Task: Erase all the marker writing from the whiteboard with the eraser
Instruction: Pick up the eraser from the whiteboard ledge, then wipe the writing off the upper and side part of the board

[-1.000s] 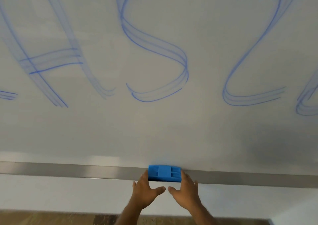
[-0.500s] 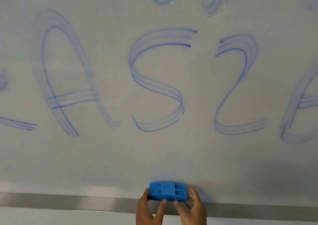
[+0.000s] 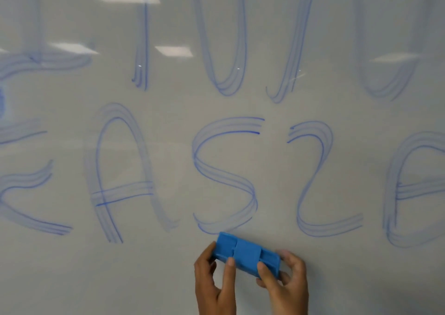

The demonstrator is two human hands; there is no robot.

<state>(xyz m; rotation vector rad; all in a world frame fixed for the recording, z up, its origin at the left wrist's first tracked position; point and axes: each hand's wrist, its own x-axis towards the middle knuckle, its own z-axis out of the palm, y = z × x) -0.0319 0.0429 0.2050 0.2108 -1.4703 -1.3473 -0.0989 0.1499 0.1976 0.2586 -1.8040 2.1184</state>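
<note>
A blue eraser point(image 3: 245, 252) lies against the whiteboard point(image 3: 144, 266), just under the blue letter S point(image 3: 224, 170). My left hand point(image 3: 214, 283) grips its left end, thumb on the front. My right hand point(image 3: 286, 281) grips its right end, fingers curled round it. Large blue marker letters fill the board: an A point(image 3: 115, 170), the S, a 2 point(image 3: 317, 177) and more at both sides. A second row of blue strokes point(image 3: 228, 49) runs above them.
Ceiling lights point(image 3: 173, 51) reflect in the upper board. The board's lower part around my hands carries no writing. The tray and wall below are out of view.
Both hands lifted the eraser off the metal tray and carried it up the board to just below the S. The view tilted upward, showing the upper row of writing.
</note>
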